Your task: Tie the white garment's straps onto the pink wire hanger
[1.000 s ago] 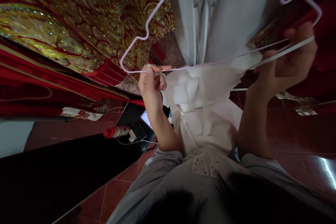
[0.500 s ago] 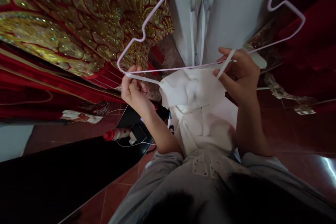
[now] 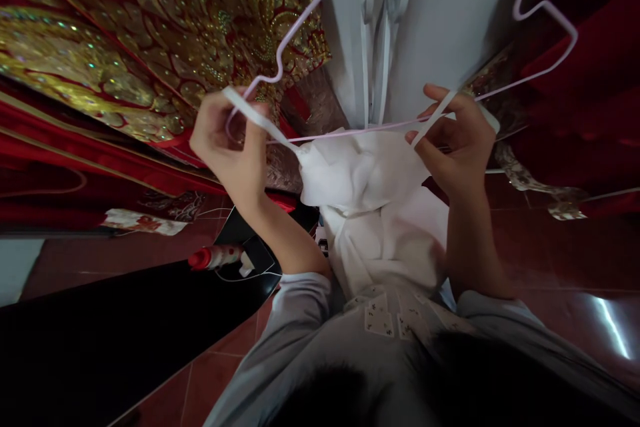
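A pale pink clothes hanger (image 3: pixel 360 131) hangs in front of me, its top beyond the upper edge of the view. Below its bottom bar droops a white garment (image 3: pixel 360 177) with thin straps. My left hand (image 3: pixel 233 137) is at the hanger's left corner, fingers curled, with the garment's left strap (image 3: pixel 260 119) stretched over them. Between the thumb and fingers of my right hand (image 3: pixel 457 137) runs the other white strap (image 3: pixel 435 119), close to the right part of the bar. The fingertips of my left hand are partly hidden by the strap.
Gold-sequinned red garments (image 3: pixel 190 33) hang on the left, and dark red cloth (image 3: pixel 590 93) on the right. White cabinet doors with handles (image 3: pixel 383 47) stand ahead. At lower left, a black surface (image 3: pixel 125 333) carries a red-capped bottle (image 3: pixel 215 257) and a cable.
My left hand has moved left and up, drawing the left strap up around the hanger's corner. My right hand stays nearly in place with its strap.
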`<move>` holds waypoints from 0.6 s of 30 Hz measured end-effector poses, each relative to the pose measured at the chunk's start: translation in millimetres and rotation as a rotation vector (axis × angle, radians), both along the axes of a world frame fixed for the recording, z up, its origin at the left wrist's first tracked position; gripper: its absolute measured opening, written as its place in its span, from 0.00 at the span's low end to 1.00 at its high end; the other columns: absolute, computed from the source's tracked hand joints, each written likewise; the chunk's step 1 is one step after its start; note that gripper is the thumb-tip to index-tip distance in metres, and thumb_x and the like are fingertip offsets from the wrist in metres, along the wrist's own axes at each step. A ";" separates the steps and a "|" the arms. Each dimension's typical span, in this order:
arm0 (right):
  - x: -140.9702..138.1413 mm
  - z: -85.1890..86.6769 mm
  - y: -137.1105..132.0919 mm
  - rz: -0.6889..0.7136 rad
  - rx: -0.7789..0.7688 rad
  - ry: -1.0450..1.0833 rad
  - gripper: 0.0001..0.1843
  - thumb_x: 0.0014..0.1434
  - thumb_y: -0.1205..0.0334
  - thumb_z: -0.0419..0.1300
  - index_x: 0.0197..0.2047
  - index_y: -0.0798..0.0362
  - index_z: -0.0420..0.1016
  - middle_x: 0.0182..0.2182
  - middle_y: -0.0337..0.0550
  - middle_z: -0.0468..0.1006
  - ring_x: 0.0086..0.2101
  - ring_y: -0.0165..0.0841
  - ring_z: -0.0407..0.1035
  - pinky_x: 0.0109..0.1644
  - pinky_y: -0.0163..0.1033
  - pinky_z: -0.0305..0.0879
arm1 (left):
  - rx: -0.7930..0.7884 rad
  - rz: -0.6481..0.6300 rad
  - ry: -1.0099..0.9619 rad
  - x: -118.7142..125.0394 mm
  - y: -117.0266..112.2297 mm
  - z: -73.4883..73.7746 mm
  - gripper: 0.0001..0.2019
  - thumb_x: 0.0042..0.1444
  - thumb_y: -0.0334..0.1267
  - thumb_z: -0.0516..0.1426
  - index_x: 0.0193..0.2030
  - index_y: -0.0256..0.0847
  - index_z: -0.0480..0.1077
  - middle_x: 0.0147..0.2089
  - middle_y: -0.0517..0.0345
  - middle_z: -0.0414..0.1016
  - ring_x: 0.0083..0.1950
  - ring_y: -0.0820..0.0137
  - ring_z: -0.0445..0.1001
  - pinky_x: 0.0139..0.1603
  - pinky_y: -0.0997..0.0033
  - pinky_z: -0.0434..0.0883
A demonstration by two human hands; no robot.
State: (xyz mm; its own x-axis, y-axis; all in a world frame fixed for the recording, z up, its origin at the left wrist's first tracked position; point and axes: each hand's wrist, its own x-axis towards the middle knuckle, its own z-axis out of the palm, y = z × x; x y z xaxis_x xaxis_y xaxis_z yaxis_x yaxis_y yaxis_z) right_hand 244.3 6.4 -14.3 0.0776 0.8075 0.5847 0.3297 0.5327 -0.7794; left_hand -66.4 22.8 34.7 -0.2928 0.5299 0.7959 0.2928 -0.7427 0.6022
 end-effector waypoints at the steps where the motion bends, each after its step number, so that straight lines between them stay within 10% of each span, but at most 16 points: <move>1: -0.1 -0.3 -0.2 0.003 0.012 -0.001 0.30 0.59 0.43 0.73 0.64 0.33 0.76 0.46 0.42 0.79 0.25 0.28 0.63 0.28 0.42 0.64 | -0.028 -0.047 0.068 -0.9 3.0 6.8 0.14 0.62 0.46 0.72 0.42 0.37 0.80 0.35 0.57 0.80 0.35 0.70 0.77 0.38 0.71 0.74; 7: -3.7 -2.3 0.1 -0.019 0.058 -0.024 0.29 0.60 0.40 0.71 0.63 0.34 0.77 0.47 0.43 0.79 0.25 0.28 0.63 0.29 0.43 0.67 | -0.032 -0.147 0.175 2.0 9.9 27.7 0.12 0.67 0.44 0.70 0.42 0.35 0.81 0.36 0.56 0.80 0.35 0.73 0.75 0.38 0.73 0.73; 11: -4.4 -0.7 -0.2 -0.031 0.051 -0.012 0.27 0.62 0.42 0.71 0.62 0.33 0.78 0.47 0.44 0.79 0.25 0.26 0.62 0.27 0.42 0.67 | 0.086 -0.165 -0.248 16.2 11.5 5.6 0.11 0.62 0.39 0.72 0.48 0.37 0.82 0.37 0.59 0.84 0.28 0.75 0.74 0.29 0.75 0.71; 14: -3.6 -0.6 -1.5 -0.007 0.050 -0.034 0.27 0.61 0.42 0.71 0.62 0.34 0.78 0.46 0.43 0.79 0.25 0.26 0.63 0.26 0.39 0.67 | -0.165 -0.248 -0.606 30.6 2.6 -15.4 0.07 0.65 0.32 0.68 0.48 0.41 0.80 0.42 0.58 0.86 0.36 0.73 0.80 0.38 0.74 0.77; 18: -5.6 -2.2 -5.2 0.033 0.067 -0.063 0.28 0.59 0.44 0.73 0.62 0.34 0.79 0.46 0.41 0.80 0.25 0.25 0.65 0.25 0.38 0.68 | -0.421 -0.377 -0.612 49.6 -17.0 -29.4 0.04 0.67 0.40 0.67 0.41 0.44 0.80 0.38 0.58 0.81 0.39 0.71 0.79 0.42 0.72 0.79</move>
